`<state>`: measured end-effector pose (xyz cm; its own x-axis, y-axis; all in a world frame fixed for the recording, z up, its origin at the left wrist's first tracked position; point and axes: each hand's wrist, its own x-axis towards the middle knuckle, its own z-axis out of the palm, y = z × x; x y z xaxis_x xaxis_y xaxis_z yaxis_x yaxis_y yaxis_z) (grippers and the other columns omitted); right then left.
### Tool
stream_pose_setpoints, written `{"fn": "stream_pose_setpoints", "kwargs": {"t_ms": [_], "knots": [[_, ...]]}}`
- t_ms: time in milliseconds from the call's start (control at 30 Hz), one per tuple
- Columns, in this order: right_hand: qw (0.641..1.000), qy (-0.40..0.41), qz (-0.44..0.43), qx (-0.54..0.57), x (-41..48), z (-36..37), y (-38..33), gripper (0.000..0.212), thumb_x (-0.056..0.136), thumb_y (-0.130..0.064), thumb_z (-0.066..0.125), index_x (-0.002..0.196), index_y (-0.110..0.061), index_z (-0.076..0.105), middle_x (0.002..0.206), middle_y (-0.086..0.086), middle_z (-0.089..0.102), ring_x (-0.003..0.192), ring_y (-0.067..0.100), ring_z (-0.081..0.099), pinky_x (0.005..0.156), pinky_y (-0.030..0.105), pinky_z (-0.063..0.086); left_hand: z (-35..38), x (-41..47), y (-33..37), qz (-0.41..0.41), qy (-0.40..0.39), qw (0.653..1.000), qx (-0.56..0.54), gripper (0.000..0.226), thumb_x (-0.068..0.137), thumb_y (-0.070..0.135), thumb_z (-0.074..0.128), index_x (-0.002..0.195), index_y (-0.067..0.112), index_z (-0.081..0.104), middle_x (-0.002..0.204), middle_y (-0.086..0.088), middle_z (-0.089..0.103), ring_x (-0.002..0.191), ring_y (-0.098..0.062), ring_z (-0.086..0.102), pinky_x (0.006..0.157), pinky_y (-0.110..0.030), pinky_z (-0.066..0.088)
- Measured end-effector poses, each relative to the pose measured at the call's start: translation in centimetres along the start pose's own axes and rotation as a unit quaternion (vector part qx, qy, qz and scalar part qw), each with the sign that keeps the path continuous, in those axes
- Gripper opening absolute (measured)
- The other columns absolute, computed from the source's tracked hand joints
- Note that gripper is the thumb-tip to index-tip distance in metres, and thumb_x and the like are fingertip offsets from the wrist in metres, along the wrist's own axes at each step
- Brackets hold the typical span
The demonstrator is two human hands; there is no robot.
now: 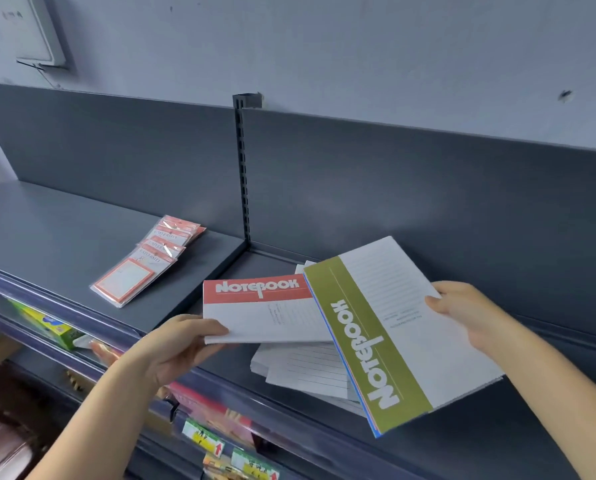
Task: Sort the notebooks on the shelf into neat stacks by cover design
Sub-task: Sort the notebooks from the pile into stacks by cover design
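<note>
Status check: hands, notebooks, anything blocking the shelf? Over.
Left hand grips red-banded notebook by its corner. Right hand grips green-banded notebook. Unsorted pile on shelf beneath both. Label packs lie apart, left.

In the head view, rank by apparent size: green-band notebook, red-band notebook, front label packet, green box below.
1. green-band notebook, nearer the camera
2. red-band notebook
3. front label packet
4. green box, partly hidden

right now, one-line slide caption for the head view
Left hand holds a red-banded notebook, right hand an olive-banded notebook, over loose notebooks on the shelf.
</note>
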<state>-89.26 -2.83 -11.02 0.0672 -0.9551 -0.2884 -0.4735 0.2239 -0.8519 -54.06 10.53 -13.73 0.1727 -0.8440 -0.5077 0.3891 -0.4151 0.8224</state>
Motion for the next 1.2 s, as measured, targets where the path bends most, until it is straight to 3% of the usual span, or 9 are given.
{"fn": "stream_pose_setpoints", "kwargs": {"t_ms": [100, 267, 500, 600, 700, 900, 1000, 1067, 1200], "knots": [[0.999, 0.025, -0.028, 0.025, -0.4, -1.6, -0.6, 0.022, 0.097, -0.004, 0.048, 0.105, -0.011, 0.067, 0.102, 0.007, 0.071, 0.097, 0.027, 0.066, 0.088, 0.043, 0.051, 1.4, -0.9, -0.6, 0.045, -0.042, 0.998, -0.001, 0.038, 0.087, -0.017, 0.049, 0.114, 0.006, 0.061, 0.101, -0.01, 0.074, 0.08, -0.022, 0.074, 0.053, -0.022, 0.058], [0.993, 0.091, -0.053, 0.05, -1.3, -3.2, -0.5, 0.021, 0.096, -0.003, 0.049, 0.102, -0.013, 0.067, 0.098, 0.004, 0.071, 0.091, 0.026, 0.067, 0.072, 0.034, 0.053, 5.4, -1.0, -2.3, 0.147, 0.028, 0.988, 0.026, 0.043, 0.086, -0.016, 0.054, 0.117, 0.015, 0.053, 0.111, -0.005, 0.067, 0.093, -0.022, 0.067, 0.063, -0.026, 0.06], [0.988, 0.119, -0.053, 0.077, -2.6, -4.9, 1.1, 0.023, 0.095, -0.001, 0.049, 0.097, -0.015, 0.067, 0.093, 0.0, 0.071, 0.083, 0.019, 0.067, 0.063, 0.029, 0.05, 9.8, -1.0, -6.1, 0.086, 0.038, 0.993, 0.066, 0.016, 0.099, 0.007, 0.047, 0.108, 0.001, 0.058, 0.103, -0.016, 0.07, 0.076, -0.024, 0.073, 0.057, -0.025, 0.058], [0.986, 0.131, -0.062, 0.079, -2.9, -5.7, 1.5, 0.026, 0.095, 0.0, 0.049, 0.092, -0.02, 0.066, 0.094, -0.001, 0.071, 0.085, 0.019, 0.067, 0.066, 0.03, 0.051, 10.4, -0.6, -6.8, 0.082, 0.074, 0.991, 0.073, 0.014, 0.098, 0.006, 0.049, 0.104, 0.0, 0.06, 0.09, -0.014, 0.074, 0.073, -0.024, 0.074, 0.057, -0.026, 0.059], [0.986, 0.141, -0.06, 0.07, -2.9, -6.1, 2.0, 0.025, 0.094, 0.0, 0.049, 0.101, -0.016, 0.067, 0.098, 0.002, 0.071, 0.091, 0.025, 0.068, 0.08, 0.039, 0.054, 10.5, 0.1, -6.5, 0.083, 0.112, 0.987, 0.075, 0.011, 0.094, 0.017, 0.058, 0.099, 0.008, 0.056, 0.086, -0.012, 0.073, 0.073, -0.026, 0.074, 0.061, -0.029, 0.06], [0.982, 0.151, -0.068, 0.091, -3.3, -6.9, 1.9, 0.027, 0.094, 0.0, 0.05, 0.093, -0.022, 0.067, 0.097, -0.001, 0.071, 0.089, 0.021, 0.067, 0.078, 0.035, 0.053, 9.0, 2.1, -4.9, 0.182, 0.113, 0.971, 0.103, 0.031, 0.089, -0.007, 0.051, 0.113, 0.013, 0.052, 0.107, -0.004, 0.069, 0.091, -0.022, 0.068, 0.063, -0.034, 0.058], [0.979, 0.16, -0.087, 0.095, -3.8, -8.1, 1.2, 0.024, 0.095, -0.003, 0.05, 0.1, -0.02, 0.067, 0.098, -0.002, 0.071, 0.09, 0.019, 0.067, 0.077, 0.035, 0.053, 7.1, 2.5, -2.2, 0.242, 0.183, 0.938, 0.17, 0.032, 0.093, -0.002, 0.047, 0.119, 0.018, 0.049, 0.111, -0.009, 0.065, 0.093, -0.03, 0.063, 0.074, -0.041, 0.052], [0.976, 0.169, -0.102, 0.092, -4.2, -9.2, 0.5, 0.024, 0.095, -0.005, 0.05, 0.103, -0.02, 0.067, 0.099, -0.001, 0.072, 0.092, 0.021, 0.067, 0.082, 0.039, 0.053, 5.7, 2.4, 0.4, 0.279, 0.218, 0.898, 0.262, 0.038, 0.094, 0.002, 0.044, 0.124, 0.025, 0.052, 0.11, -0.011, 0.064, 0.092, -0.033, 0.06, 0.073, -0.036, 0.045], [0.972, 0.172, -0.132, 0.096, -5.2, -10.9, -1.3, 0.025, 0.096, -0.006, 0.049, 0.096, -0.023, 0.068, 0.097, -0.003, 0.072, 0.09, 0.02, 0.068, 0.073, 0.033, 0.051, 6.4, 1.5, 6.3, 0.339, 0.146, 0.829, 0.421, 0.055, 0.092, 0.001, 0.038, 0.097, 0.051, 0.06, 0.088, -0.003, 0.065, 0.079, -0.023, 0.056, 0.065, -0.025, 0.039]]}}
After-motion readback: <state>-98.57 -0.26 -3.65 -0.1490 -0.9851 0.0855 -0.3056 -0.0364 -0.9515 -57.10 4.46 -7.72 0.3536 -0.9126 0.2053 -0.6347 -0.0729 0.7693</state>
